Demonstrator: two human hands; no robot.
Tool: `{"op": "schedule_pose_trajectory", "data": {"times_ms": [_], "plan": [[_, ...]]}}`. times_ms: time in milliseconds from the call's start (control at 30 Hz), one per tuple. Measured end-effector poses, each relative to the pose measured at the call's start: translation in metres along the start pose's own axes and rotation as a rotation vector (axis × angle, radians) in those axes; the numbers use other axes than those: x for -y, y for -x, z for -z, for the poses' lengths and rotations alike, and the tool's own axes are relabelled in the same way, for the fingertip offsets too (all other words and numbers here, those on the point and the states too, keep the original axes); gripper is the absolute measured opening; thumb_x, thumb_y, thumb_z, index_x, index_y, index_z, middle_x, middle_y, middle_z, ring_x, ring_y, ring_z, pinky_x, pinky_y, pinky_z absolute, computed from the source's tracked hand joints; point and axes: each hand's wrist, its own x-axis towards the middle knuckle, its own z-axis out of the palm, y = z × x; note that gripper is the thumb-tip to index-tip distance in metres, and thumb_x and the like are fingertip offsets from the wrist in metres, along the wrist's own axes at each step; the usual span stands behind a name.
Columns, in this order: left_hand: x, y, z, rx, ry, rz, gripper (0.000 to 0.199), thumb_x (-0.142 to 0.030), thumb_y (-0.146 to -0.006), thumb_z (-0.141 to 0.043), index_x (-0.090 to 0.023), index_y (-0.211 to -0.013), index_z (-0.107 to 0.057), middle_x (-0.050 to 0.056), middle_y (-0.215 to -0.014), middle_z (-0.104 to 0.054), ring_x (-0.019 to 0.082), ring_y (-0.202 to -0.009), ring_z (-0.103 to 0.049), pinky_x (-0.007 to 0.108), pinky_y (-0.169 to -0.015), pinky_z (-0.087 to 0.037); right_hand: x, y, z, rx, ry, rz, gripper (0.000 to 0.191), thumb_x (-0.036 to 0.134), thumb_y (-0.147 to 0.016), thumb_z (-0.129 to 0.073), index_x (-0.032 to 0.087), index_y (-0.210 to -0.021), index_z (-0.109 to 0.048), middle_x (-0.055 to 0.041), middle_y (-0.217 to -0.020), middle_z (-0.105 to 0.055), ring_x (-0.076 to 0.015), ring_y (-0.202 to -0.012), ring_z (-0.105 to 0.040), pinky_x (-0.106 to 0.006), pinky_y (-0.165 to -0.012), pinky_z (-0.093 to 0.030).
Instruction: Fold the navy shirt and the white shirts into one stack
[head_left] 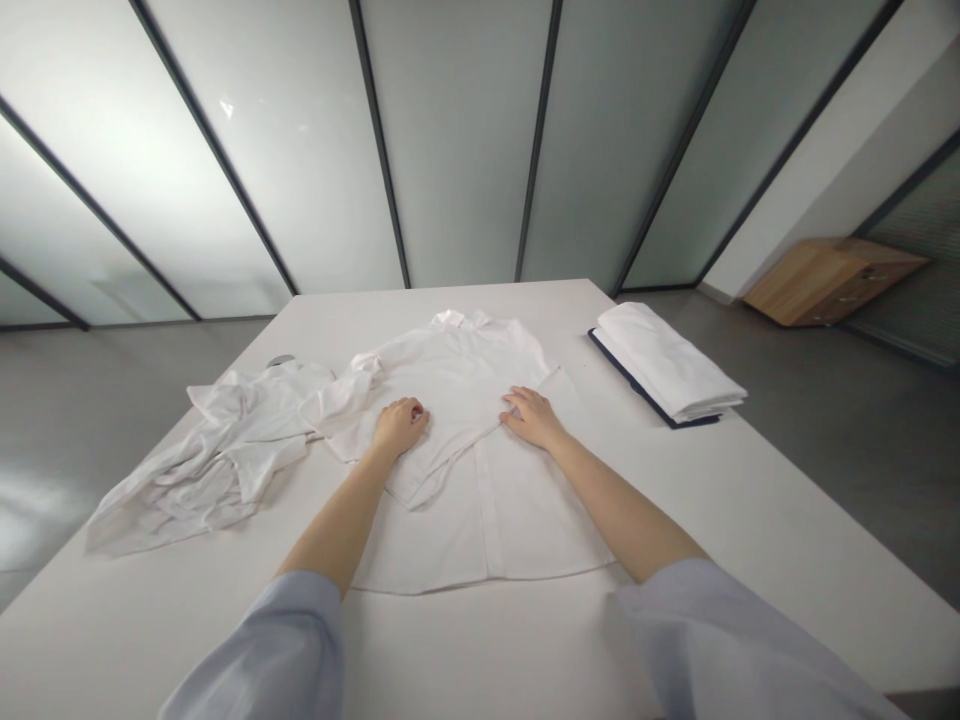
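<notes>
A white long-sleeved shirt (457,370) lies spread on the white table, its collar away from me and its straight hem towards me. Part of it is folded slantwise over the front, making a loose edge across the middle. My left hand (401,425) rests on the left side of the shirt with its fingers curled in against the cloth. On the right, my right hand (531,415) lies on the shirt by the slanting edge, fingers stretched and a little apart. Whatever cloth lies beneath the palms is hidden.
Another crumpled white garment (217,450) lies at the left, touching the shirt's side. A small grey round object (281,360) shows behind it. Folded white clothes (667,360) rest on a dark blue flat piece (637,385) near the right edge of the table (750,540).
</notes>
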Motion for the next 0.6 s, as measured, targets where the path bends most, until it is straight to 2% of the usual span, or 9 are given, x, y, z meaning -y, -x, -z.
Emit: {"op": "schedule_pose_trajectory", "data": {"times_ms": [467, 600], "plan": [[0.007, -0.0027, -0.0081, -0.043, 0.099, 0.009, 0.023, -0.034, -0.086, -0.049, -0.021, -0.093, -0.067, 0.006, -0.092, -0.071, 0.02, -0.087, -0.065, 0.029, -0.081, -0.047, 0.0017, 0.0004, -0.0033, -0.076, -0.074, -0.02, 0.035, 0.031, -0.088, -0.057, 0.02, -0.12, -0.064, -0.0116, -0.139, -0.053, -0.0254, -0.131, -0.044, -0.041, -0.106, -0.035], [0.0054, -0.0034, -0.0074, -0.014, 0.062, -0.011, 0.024, -0.03, -0.085, -0.05, -0.019, -0.098, -0.068, 0.007, -0.097, -0.071, 0.021, -0.091, -0.065, 0.031, -0.083, -0.048, -0.0015, -0.0005, -0.006, -0.079, -0.072, -0.005, 0.035, 0.032, -0.088, -0.057, 0.02, -0.121, -0.064, -0.0112, -0.139, -0.053, -0.0251, -0.13, -0.045, -0.04, -0.106, -0.035]]}}
